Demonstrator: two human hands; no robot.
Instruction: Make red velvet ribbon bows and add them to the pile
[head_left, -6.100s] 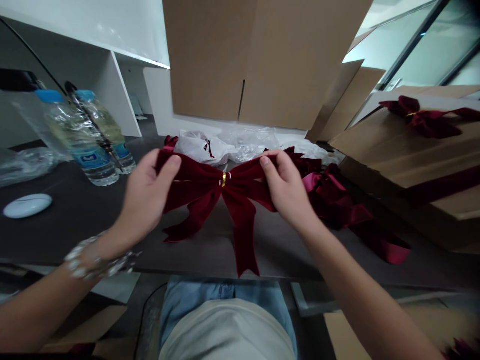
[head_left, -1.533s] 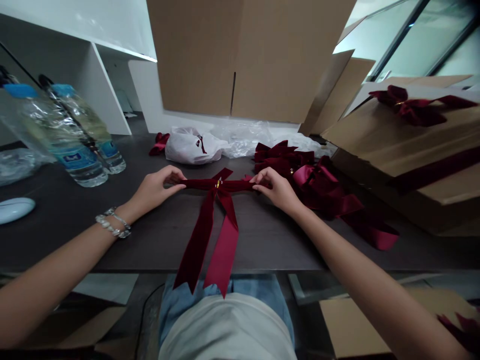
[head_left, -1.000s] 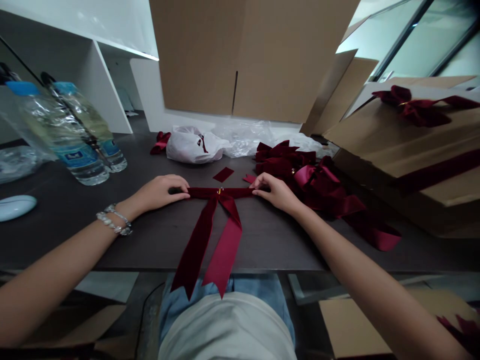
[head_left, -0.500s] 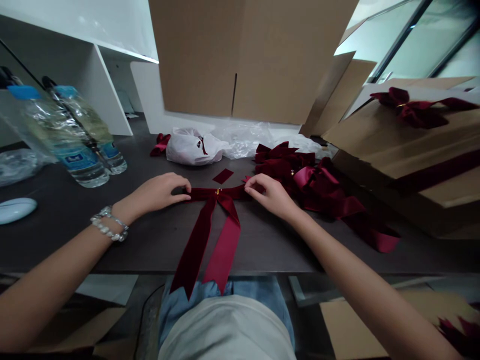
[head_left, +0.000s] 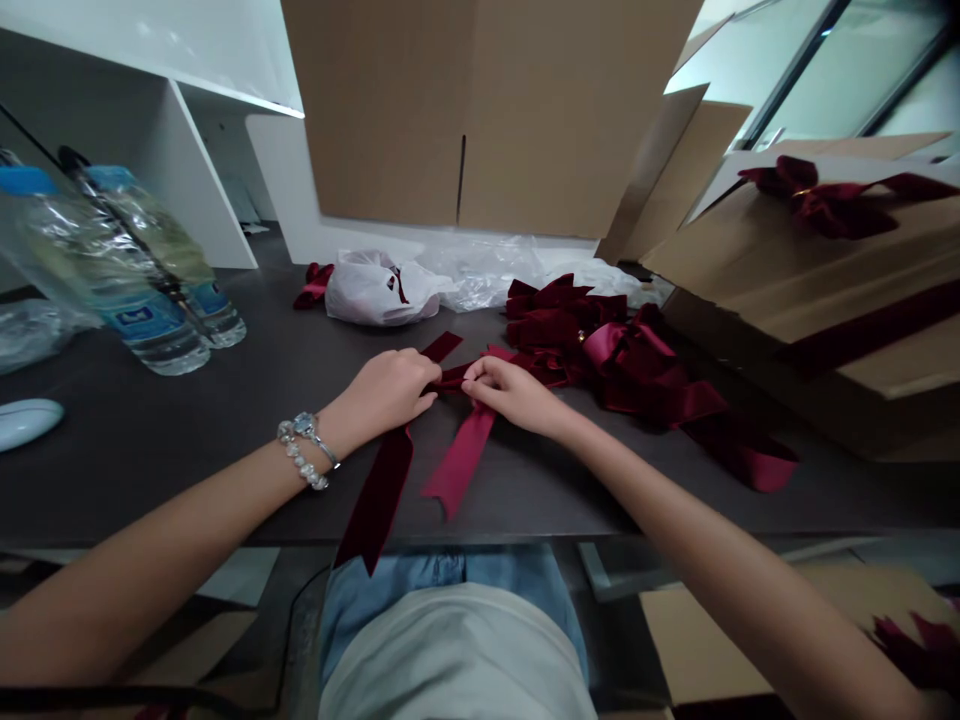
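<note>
A dark red velvet ribbon (head_left: 377,497) lies across the dark table, its two notched tails pointing toward me. The left tail hangs over the front edge; the right one (head_left: 459,470) shows its shinier pink-red side. My left hand (head_left: 394,392), wearing bracelets at the wrist, has its fingers closed on the ribbon's left part. Close beside it, my right hand (head_left: 506,392) pinches the ribbon near the top of the right tail. The ribbon's middle is partly hidden by my fingers. A small flat ribbon piece (head_left: 442,347) lies just behind my left hand.
A heap of red ribbon bows (head_left: 630,360) lies right of my hands. White plastic bags (head_left: 382,288) sit behind, before a tall cardboard sheet (head_left: 495,120). Water bottles (head_left: 161,320) and a white mouse (head_left: 30,424) are left. A cardboard box (head_left: 810,270) with a bow stands right.
My left hand has moved right, close to my right hand, which shifted slightly left. The stretched ribbon is now bunched between them, and its right tail has swung up off the front edge.
</note>
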